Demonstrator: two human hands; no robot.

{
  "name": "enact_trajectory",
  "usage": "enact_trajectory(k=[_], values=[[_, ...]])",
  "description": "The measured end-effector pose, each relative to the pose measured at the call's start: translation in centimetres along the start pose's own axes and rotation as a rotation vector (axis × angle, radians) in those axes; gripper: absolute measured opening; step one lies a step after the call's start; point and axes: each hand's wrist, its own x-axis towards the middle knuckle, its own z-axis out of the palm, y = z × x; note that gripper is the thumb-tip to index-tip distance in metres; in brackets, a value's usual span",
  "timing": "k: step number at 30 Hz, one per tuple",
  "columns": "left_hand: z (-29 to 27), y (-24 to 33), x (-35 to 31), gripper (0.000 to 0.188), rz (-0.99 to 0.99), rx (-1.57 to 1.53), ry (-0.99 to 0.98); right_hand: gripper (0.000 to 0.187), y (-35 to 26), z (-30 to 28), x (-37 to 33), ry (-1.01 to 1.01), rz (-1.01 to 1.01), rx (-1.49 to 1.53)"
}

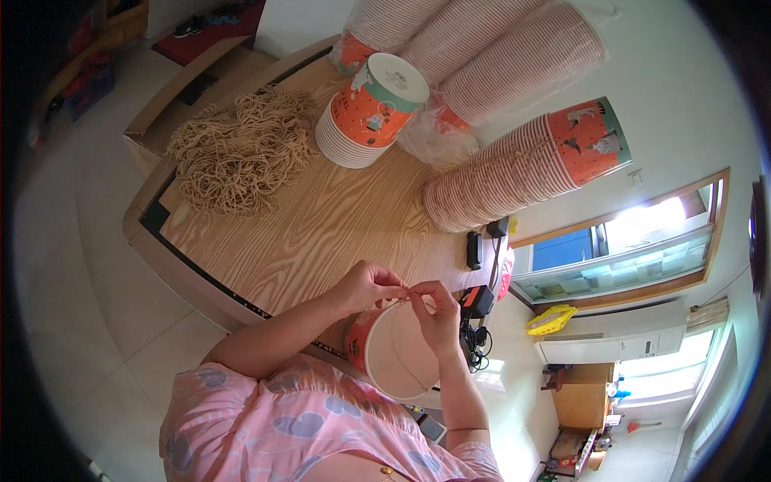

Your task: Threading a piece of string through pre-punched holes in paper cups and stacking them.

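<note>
Close to my body, a paper bucket (361, 337) with an orange printed outside and a white inside stands at the table's near edge, tilted so its mouth faces me. A thin beige cord (399, 363) hangs in a loop across the mouth. Above the far rim, my left hand (363, 287) and my right hand (438, 315) meet fingertip to fingertip. Both are closed in a pinch on the cord; its end between the fingers is too small to make out well.
A heap of loose beige cord (241, 153) lies at the table's far left. Beside it stands a short upside-down stack of buckets (369, 112). A long stack (514, 169) lies to the right, with plastic-wrapped stacks (522, 64) behind. Black devices and cables (475, 321) sit at the right edge.
</note>
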Motion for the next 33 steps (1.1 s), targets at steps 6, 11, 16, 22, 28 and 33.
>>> enact_trajectory(k=[6,11,16,22,28,33], values=[[0.3,-0.2,0.2,0.012,0.030,-0.091,0.084,0.009,0.6,0.3,0.1,0.037,-0.026,0.087],[0.4,-0.5,0.4,0.013,0.007,-0.113,0.041,0.010,1.0,0.2,0.1,0.040,-0.017,0.059],[0.5,-0.4,0.2,0.009,0.064,-0.137,0.109,0.011,0.8,0.2,0.1,0.032,-0.013,0.059],[0.6,0.2,0.0,0.010,0.050,0.007,0.097,0.011,0.7,0.1,0.1,0.033,-0.006,0.058],[0.5,0.2,-0.1,0.012,0.051,-0.031,0.067,0.016,0.9,0.5,0.2,0.088,-0.041,0.183],[0.5,0.2,-0.3,0.017,0.076,0.045,0.053,0.016,1.0,0.5,0.3,0.103,-0.033,0.195]])
